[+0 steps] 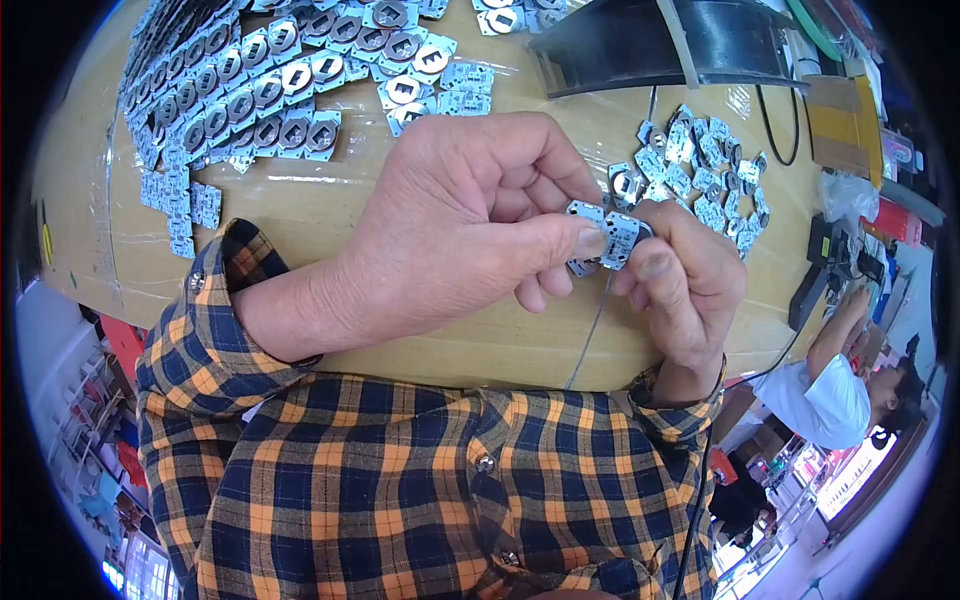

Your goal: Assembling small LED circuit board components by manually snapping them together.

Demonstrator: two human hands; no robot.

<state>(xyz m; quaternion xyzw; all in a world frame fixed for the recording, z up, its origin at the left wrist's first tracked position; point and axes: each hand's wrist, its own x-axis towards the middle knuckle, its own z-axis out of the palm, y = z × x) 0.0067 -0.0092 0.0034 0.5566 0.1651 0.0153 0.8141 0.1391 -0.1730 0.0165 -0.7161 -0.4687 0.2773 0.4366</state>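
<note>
My left hand [470,215] pinches small pale-blue circuit boards between thumb and fingers, in front of my chest. My right hand [690,275] grips the right side of the same piece, a circuit board [622,240] whose dark rounded edge shows by my right fingertips. Both hands meet here, and my fingers partly cover the boards, so I cannot tell whether they are joined. Just beyond my right hand lies a loose heap of single circuit boards [708,170]. Farther left are many boards in joined strips [255,90], with round metal holders on them.
A tan cardboard-like tabletop [330,215] with clear tape lies under everything. A black curved bin [665,50] stands at the far right, a black cable [780,140] beside it. Yellow-brown boxes [845,125] line the right edge. Another person [825,400] is off to the right.
</note>
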